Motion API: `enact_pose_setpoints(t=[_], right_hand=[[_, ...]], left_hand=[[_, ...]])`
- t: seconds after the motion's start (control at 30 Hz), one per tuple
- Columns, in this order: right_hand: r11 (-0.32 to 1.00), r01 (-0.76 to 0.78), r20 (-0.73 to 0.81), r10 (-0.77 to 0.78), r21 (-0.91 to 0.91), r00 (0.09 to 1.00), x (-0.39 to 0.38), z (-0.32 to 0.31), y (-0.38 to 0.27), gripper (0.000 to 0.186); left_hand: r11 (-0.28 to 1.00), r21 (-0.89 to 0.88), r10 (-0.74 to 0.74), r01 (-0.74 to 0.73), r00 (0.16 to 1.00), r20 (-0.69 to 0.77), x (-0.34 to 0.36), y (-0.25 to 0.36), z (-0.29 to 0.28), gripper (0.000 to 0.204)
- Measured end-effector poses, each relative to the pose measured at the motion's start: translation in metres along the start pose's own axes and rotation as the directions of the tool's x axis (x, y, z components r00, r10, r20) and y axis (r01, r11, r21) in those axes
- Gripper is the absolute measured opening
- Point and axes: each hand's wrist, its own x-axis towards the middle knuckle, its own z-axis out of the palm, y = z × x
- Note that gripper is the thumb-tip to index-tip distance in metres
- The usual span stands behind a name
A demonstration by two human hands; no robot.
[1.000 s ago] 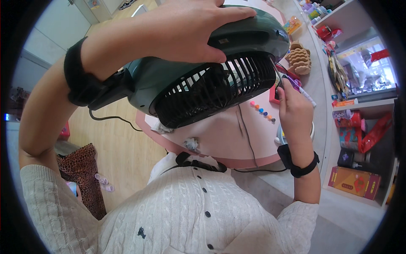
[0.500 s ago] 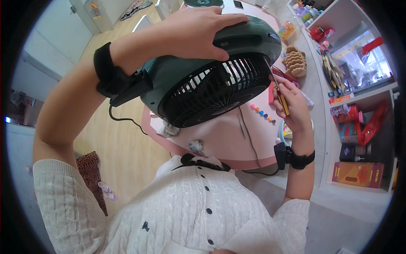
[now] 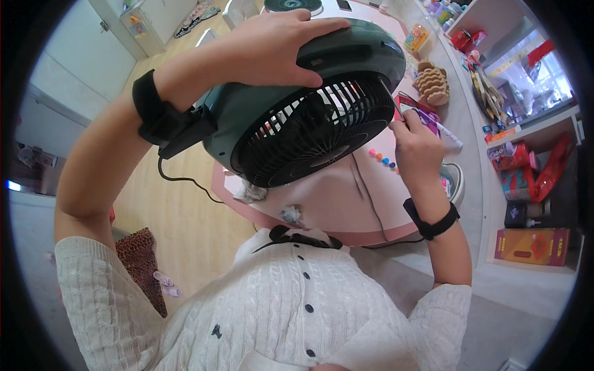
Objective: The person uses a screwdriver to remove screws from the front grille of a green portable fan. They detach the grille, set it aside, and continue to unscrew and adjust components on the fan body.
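I have my left hand (image 3: 278, 57) on top of a tilted dark green fan (image 3: 232, 148), fingers over its housing and thumb near the black slotted grille (image 3: 309, 130). The fan is held over a pink table (image 3: 393, 215). My right hand (image 3: 416, 145) is closed around a screwdriver (image 3: 400, 109); its thin shaft reaches the right edge of the grille, and its handle is hidden by my fingers. Whether the tip is in a screw cannot be made out. Black straps are on both my wrists.
Several small coloured knobs (image 3: 378, 156), crumpled tissue (image 3: 291, 213) and cables lie on the table. A wooden scalloped object (image 3: 433, 80), a bottle (image 3: 416, 38) and a green disc (image 3: 291, 4) sit farther back. A shelf unit (image 3: 495, 146) stands right, a white door (image 3: 83, 49) left.
My right hand has turned around the screwdriver, covering the yellow handle seen half a second earlier. The fan and left hand appear slightly shifted in view; the grip on top is the same.
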Motion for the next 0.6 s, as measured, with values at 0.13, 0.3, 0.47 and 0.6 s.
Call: enact_pose_setpoints(t=[0.13, 0.3, 0.47, 0.6], right_hand=[[0.99, -0.102, -0.014, 0.104, 0.103, 0.995, 0.002, -0.002, -0.001, 0.01], [0.836, -0.228, -0.019, 0.273, 0.5, 0.962, 0.005, -0.002, 0.004, 0.017], [0.583, -0.342, 0.142, 0.361, 0.737, 0.922, 0.009, 0.003, 0.017, 0.023], [0.385, -0.403, 0.296, 0.308, 0.83, 0.904, 0.004, 0.005, 0.02, 0.028]], left_hand=[[1.0, 0.007, -0.006, 0.006, 1.0, -0.011, 0.0, 0.002, 0.001, 0.08], [0.988, 0.083, -0.147, 0.133, 0.971, 0.191, 0.007, 0.007, -0.008, 0.087], [0.979, 0.168, 0.083, -0.12, 0.974, 0.212, 0.048, 0.02, -0.021, 0.088], [0.964, 0.246, -0.032, -0.105, 0.867, 0.497, 0.095, 0.041, -0.026, 0.093]])
